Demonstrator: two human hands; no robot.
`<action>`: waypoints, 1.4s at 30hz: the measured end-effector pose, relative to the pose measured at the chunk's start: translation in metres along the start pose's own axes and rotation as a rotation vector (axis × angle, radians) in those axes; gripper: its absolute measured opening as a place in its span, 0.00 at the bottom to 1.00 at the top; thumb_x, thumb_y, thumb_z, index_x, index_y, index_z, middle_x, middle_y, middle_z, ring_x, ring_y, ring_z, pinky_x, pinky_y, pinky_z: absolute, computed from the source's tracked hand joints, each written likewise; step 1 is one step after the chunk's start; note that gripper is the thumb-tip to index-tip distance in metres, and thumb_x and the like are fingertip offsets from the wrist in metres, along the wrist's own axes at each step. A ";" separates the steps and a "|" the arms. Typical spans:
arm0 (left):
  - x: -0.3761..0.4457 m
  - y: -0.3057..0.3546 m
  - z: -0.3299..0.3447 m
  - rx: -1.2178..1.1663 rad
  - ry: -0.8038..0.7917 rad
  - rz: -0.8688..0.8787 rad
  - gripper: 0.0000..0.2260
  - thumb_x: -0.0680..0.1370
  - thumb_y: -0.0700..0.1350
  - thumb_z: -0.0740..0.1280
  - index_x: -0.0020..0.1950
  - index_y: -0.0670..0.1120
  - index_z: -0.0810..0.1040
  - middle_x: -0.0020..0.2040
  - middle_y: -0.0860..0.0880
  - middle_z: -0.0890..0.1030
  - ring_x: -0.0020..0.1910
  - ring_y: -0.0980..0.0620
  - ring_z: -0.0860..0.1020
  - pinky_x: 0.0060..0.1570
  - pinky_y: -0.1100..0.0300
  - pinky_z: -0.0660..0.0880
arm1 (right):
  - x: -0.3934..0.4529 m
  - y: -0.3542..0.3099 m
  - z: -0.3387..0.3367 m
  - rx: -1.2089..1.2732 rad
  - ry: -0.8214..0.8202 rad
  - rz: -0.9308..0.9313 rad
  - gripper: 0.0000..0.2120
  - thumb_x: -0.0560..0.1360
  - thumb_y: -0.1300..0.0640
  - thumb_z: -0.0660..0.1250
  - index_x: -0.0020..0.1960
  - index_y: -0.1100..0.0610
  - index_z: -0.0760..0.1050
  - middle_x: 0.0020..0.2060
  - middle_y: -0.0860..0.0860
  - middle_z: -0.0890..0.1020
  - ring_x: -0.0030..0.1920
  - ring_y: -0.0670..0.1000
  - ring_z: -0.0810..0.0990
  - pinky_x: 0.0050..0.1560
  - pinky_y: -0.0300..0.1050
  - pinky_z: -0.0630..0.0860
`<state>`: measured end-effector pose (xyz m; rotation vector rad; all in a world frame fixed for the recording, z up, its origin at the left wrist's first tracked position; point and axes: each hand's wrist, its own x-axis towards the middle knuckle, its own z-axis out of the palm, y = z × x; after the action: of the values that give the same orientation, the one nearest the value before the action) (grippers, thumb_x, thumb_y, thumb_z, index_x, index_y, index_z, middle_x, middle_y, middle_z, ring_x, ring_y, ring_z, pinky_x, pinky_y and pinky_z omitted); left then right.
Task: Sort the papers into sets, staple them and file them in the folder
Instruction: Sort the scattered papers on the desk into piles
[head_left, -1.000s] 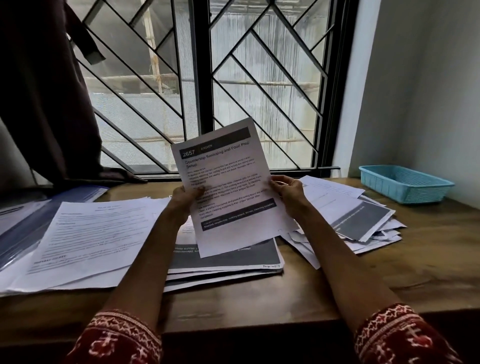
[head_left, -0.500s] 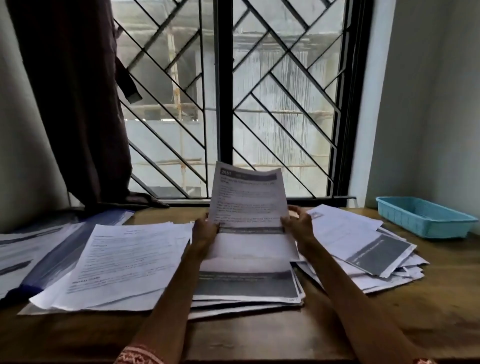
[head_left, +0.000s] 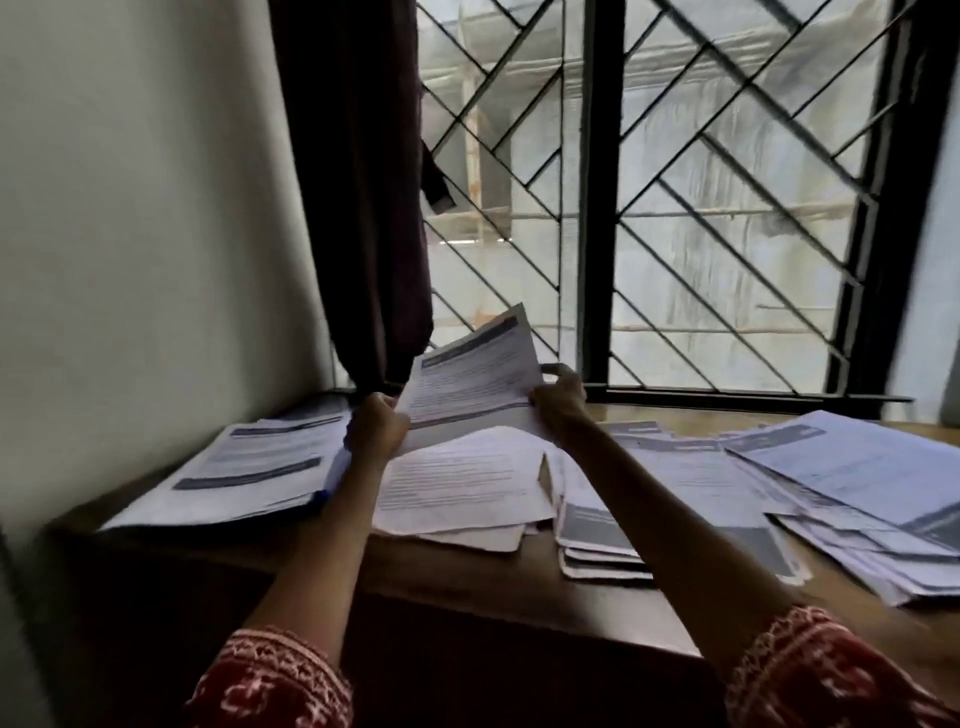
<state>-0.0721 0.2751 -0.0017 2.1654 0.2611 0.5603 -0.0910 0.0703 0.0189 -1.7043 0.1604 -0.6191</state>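
Head cam: we're mid-sort, left hand (head_left: 378, 427) and right hand (head_left: 558, 397) both gripping one sheet (head_left: 470, 376); piles (head_left: 467, 483) still loose, nothing visibly stapled or filed.

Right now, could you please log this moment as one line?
step: sorting | left hand: grips sheet | right hand: grips sheet | sheet: raised over piles on desk | stapling: not visible

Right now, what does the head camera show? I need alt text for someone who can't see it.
A person's two hands, left and right, hold up a printed sheet by its side edges above a wooden table strewn with paper stacks. One stack lies at the left. A barred window and a dark curtain stand behind.
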 end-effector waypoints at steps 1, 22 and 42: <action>0.007 -0.014 -0.017 0.054 0.016 -0.027 0.14 0.75 0.44 0.65 0.60 0.46 0.77 0.61 0.43 0.78 0.62 0.41 0.74 0.58 0.53 0.70 | -0.008 0.000 0.022 0.001 -0.029 0.010 0.17 0.69 0.69 0.63 0.57 0.60 0.76 0.49 0.58 0.79 0.46 0.53 0.75 0.42 0.40 0.70; 0.034 -0.093 -0.081 0.833 -0.169 -0.277 0.21 0.79 0.44 0.57 0.73 0.46 0.64 0.74 0.38 0.60 0.73 0.34 0.54 0.67 0.29 0.47 | -0.024 -0.008 0.121 -0.215 -0.091 -0.197 0.15 0.72 0.66 0.62 0.56 0.63 0.80 0.55 0.60 0.81 0.58 0.58 0.78 0.54 0.44 0.68; -0.133 0.150 0.218 0.110 -0.508 0.428 0.13 0.77 0.41 0.60 0.59 0.44 0.77 0.60 0.41 0.78 0.61 0.42 0.75 0.58 0.53 0.72 | 0.041 0.103 -0.276 -1.063 -0.008 0.131 0.15 0.75 0.57 0.65 0.59 0.62 0.72 0.62 0.61 0.75 0.63 0.57 0.73 0.57 0.44 0.70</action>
<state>-0.0861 -0.0180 -0.0380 2.3982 -0.4653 0.2098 -0.1656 -0.2117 -0.0375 -2.6792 0.6803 -0.4392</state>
